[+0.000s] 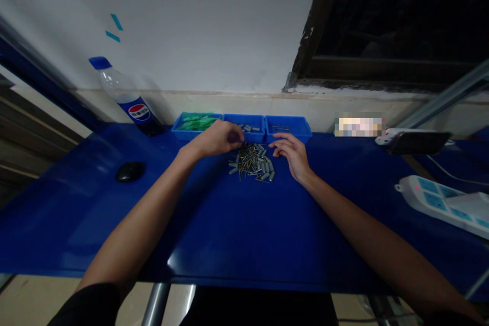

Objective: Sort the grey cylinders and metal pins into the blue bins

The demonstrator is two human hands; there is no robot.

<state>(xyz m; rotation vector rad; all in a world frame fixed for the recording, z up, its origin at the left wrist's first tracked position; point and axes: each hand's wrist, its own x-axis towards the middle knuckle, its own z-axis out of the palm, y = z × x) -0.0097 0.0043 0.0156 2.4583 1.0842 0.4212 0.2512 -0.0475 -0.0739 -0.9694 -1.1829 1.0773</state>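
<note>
A mixed pile of thin metal screws or nails [249, 159] and small grey cylinders [266, 167] lies on the blue table. My left hand [218, 138] hovers at the pile's upper left, in front of the middle blue bin [255, 137]. Its fingers are curled together, and whatever they may hold is hidden. To the right of the pile is my right hand [293, 154], fingers apart with nothing seen in them. Grey cylinders lie in the middle bin. Green pieces fill the left bin [182, 135], and a few thin metal pieces lie in the right bin [301, 135].
A cola bottle [132, 102] stands at the back left, with a black mouse [130, 171] nearer me. On the right are a white power strip [431, 193] and a propped phone [420, 142]. The wall [214, 35] rises behind the bins.
</note>
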